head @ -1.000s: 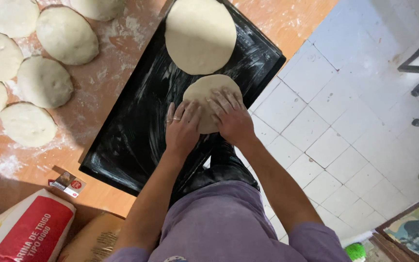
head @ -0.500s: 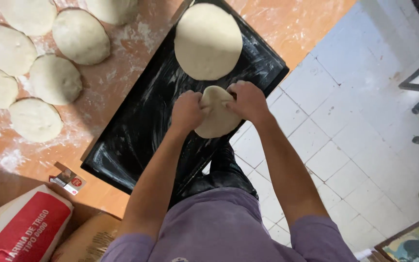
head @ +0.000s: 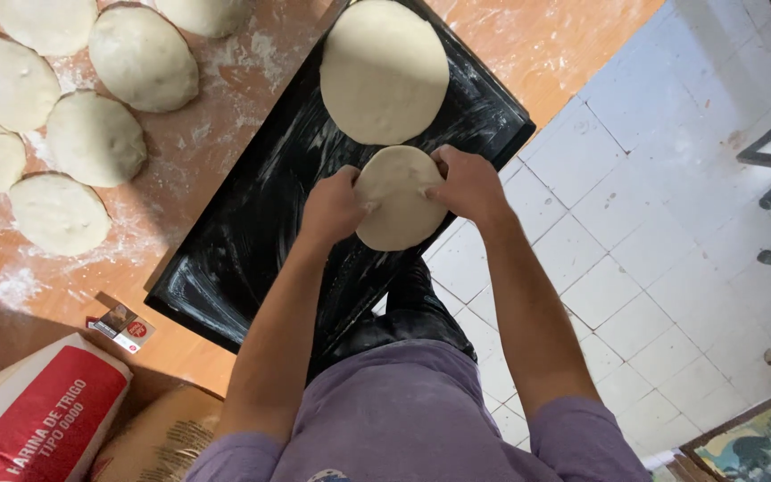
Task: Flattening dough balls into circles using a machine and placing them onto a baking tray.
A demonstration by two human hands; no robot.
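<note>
Both my hands hold one small round disc of dough [head: 397,201] above the near edge of a black floured baking tray [head: 252,241]. My left hand [head: 332,207] grips its left rim and my right hand [head: 466,183] grips its right rim, thumbs on top. A larger flat dough disc [head: 384,71] lies on the far part of the tray, just beyond the one I hold.
Several rounded dough pieces [head: 95,138] rest on the floured orange table [head: 225,71] at the left. A red and white flour sack [head: 33,411] and a small card packet [head: 122,326] sit at the near left. White tiled floor [head: 635,250] lies to the right.
The small dough disc lay flat on the tray under my palms; now both hands have gripped its edges and lifted it off the tray.
</note>
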